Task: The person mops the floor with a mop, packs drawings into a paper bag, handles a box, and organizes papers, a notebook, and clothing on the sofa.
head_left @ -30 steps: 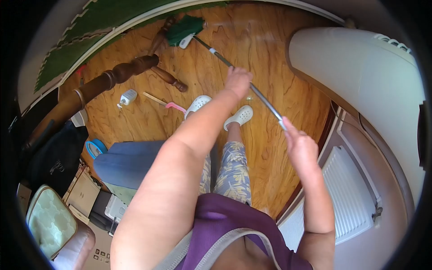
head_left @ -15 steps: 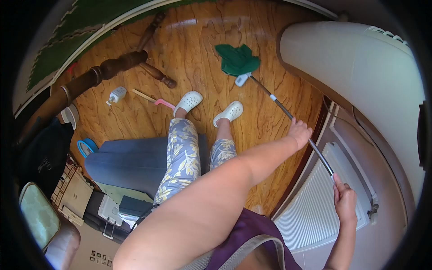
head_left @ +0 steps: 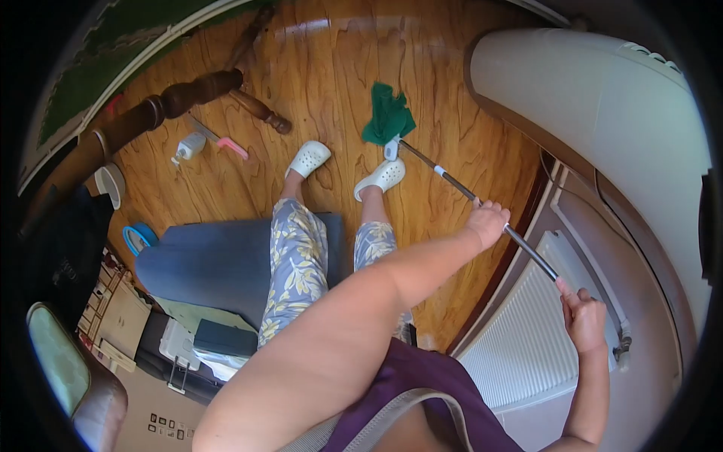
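Fingers wrapped round the mop pole [head_left: 459, 186], my left hand [head_left: 489, 222] grips it about midway. My right hand [head_left: 584, 319] holds the pole's upper end, near the radiator. The pole slants down to a grey-white joint [head_left: 392, 148] beside my right shoe [head_left: 382, 178]. A crumpled green mop cloth [head_left: 388, 114] lies on the wooden floor [head_left: 324, 83], hiding whatever is under it. My left shoe [head_left: 309, 158], also white with holes, stands to the left.
A pink-handled tool [head_left: 232, 147] lies by a white pump bottle [head_left: 190, 146]. Dark turned wooden legs [head_left: 197, 89] stretch across the left. Behind my legs sits a blue padded seat [head_left: 215, 260]. To the right are a large pale curved piece [head_left: 584, 105] and a white radiator [head_left: 527, 350].
The mop moved from the upper left across the floor to the right, then back closer to my right shoe. The pink-handled tool shifted left towards the bottle. Both hands stayed on the pole.
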Demonstrator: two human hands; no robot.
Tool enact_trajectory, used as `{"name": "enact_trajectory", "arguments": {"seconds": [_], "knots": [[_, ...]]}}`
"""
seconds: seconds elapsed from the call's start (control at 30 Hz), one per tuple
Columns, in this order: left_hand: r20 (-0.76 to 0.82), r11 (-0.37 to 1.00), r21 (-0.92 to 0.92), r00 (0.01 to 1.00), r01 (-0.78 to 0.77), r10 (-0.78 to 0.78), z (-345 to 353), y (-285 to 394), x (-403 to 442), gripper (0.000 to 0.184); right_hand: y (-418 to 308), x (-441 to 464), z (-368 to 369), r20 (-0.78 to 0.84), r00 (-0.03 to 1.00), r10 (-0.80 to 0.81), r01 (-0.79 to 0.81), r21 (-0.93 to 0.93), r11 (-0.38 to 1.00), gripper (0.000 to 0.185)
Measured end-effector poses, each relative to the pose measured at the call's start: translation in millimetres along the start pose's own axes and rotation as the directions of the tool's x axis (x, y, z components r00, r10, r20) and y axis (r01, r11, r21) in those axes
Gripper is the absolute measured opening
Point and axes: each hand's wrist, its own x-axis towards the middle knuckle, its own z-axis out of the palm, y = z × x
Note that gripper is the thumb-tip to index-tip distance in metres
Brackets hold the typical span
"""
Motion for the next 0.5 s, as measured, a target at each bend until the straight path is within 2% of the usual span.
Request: {"name": "enact_trajectory", "arguments": {"seconds": [0.13,0.2,0.27,0.37,0.47,0.5], "knots": [[-0.022,0.998,0.053,1.0,0.023,-0.022,-14.2,-28.3,-14.1,0.012,-13.4,17.4,8.4,0.009,0.999,-0.036,0.036,-0.038,0.999,0.037],[0.047,0.994,0.087,0.996,0.073,-0.077,-27.0,-51.4,-26.9,0.015,-24.3,29.6,28.5,-0.021,0.999,-0.05,0.051,0.043,0.998,0.036],[0.006,0.978,0.159,0.99,0.135,-0.138,-30.2,-78.0,-39.2,0.018,-45.0,42.1,45.2,-0.023,0.999,-0.029,0.031,0.079,0.996,0.036],[0.02,0.971,0.179,0.986,0.16,-0.166,-46.1,-97.4,-57.9,0.022,-69.5,46.6,62.1,-0.038,0.999,0.006,-0.001,0.125,0.992,0.034],[0.028,0.962,0.232,0.988,0.143,-0.154,-42.0,-96.8,-51.9,0.025,-66.8,43.1,66.5,-0.05,0.998,0.033,-0.027,0.121,0.992,0.032],[0.032,0.963,0.234,0.988,0.137,-0.148,-41.1,-95.2,-49.7,0.025,-62.8,41.4,67.9,-0.068,0.996,0.056,-0.043,0.176,0.984,0.033]]}}
